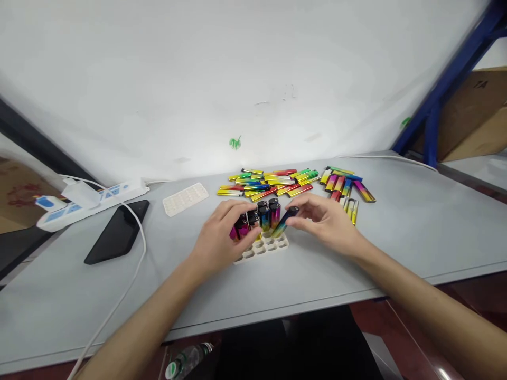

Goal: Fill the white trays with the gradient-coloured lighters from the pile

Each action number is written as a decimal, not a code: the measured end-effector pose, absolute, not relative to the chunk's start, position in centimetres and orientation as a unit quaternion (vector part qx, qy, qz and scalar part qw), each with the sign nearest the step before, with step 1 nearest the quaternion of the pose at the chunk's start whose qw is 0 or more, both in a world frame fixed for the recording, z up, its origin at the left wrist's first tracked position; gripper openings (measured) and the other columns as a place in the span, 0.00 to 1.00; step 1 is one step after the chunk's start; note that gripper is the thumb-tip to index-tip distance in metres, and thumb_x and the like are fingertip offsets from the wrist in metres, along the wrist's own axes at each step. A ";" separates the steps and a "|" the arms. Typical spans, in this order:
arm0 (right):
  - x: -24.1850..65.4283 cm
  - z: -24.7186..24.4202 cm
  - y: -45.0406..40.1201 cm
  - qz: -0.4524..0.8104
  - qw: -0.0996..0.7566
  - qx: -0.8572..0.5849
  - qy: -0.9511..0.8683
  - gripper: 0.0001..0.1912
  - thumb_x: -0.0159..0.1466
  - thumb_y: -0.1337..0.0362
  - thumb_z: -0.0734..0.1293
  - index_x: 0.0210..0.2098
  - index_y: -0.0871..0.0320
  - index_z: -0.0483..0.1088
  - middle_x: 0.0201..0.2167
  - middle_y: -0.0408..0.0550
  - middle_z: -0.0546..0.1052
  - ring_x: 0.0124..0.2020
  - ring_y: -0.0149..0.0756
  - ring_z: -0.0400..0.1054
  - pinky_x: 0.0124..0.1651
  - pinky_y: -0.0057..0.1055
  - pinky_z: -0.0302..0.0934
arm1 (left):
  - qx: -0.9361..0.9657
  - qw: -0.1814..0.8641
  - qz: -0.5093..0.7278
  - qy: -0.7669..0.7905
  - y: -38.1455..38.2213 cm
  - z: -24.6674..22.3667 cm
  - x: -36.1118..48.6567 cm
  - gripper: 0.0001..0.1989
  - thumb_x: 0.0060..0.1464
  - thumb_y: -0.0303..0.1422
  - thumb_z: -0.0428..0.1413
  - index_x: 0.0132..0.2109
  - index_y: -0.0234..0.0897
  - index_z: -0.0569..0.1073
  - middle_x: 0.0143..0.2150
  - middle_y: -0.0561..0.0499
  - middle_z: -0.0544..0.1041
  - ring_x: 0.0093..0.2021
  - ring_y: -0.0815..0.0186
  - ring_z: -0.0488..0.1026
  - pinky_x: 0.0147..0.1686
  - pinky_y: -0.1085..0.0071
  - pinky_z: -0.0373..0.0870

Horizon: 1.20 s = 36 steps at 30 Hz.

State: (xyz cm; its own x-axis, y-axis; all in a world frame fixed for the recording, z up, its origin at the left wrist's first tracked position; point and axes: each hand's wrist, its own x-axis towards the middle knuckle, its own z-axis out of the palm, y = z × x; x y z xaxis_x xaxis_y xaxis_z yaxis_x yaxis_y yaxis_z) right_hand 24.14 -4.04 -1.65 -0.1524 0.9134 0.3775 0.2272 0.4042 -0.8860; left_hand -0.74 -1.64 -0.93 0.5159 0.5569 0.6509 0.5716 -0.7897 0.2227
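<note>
Several lighters with shiny two-tone casings and black tops, among them a blue-and-yellow one (264, 217) and a magenta one (275, 215), stand upright in a white tray with holes (271, 244). Curved around the left side of this group, my left hand (222, 232) has its thumb in front and its fingers behind, with lighters between them. Between thumb and fingers of my right hand (328, 221) is a dark blue and yellow lighter (284, 221), tilted, its lower end close to the tray's right side. The tray's front holes show bare; its left part is hidden by my left hand.
A loose pile of lighters (273, 182) lies behind the tray, with a smaller group (344, 184) to its right. A second holed tray (185, 199), a black phone (118, 232), a power strip (114, 192) and a white cable (138, 264) are on the left.
</note>
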 end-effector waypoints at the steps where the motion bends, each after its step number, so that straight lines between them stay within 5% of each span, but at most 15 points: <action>1: 23.7 -1.8 -4.2 0.337 0.499 -0.414 -0.683 0.15 0.57 0.57 0.75 0.40 0.56 0.73 0.35 0.46 0.76 0.31 0.33 0.70 0.35 0.32 0.67 | -0.872 0.008 -0.370 -0.321 -1.6 -1.0 -0.8 0.17 0.58 0.32 0.59 0.54 0.42 0.69 0.50 0.47 0.75 0.51 0.60 0.74 0.50 0.62 0.73; 18: 21.6 -2.7 -4.5 0.035 0.472 -0.404 -0.783 0.11 0.63 0.63 0.72 0.40 0.54 0.66 0.35 0.43 0.77 0.23 0.26 0.66 0.27 0.25 0.62 | -0.872 0.112 -0.387 -0.277 -2.0 -0.8 -0.6 0.17 0.56 0.32 0.60 0.52 0.41 0.70 0.51 0.44 0.75 0.51 0.56 0.70 0.51 0.56 0.68; 36: 21.5 -2.4 -5.1 0.029 0.454 -0.392 -0.800 0.10 0.68 0.69 0.63 0.48 0.56 0.70 0.33 0.44 0.73 0.24 0.26 0.64 0.29 0.25 0.61 | -0.875 0.138 -0.386 -0.258 -2.1 -0.8 -0.4 0.19 0.54 0.30 0.62 0.54 0.40 0.71 0.52 0.42 0.75 0.52 0.54 0.70 0.51 0.54 0.68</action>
State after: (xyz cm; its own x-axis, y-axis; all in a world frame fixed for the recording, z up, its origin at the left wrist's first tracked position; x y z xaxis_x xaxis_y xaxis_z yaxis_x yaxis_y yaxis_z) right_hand 21.53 -5.08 -2.37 -0.2802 0.6523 0.7042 0.6001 0.6917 -0.4019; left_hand -0.41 -2.10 -0.83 0.5691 0.3447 0.7465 0.5573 -0.8293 -0.0419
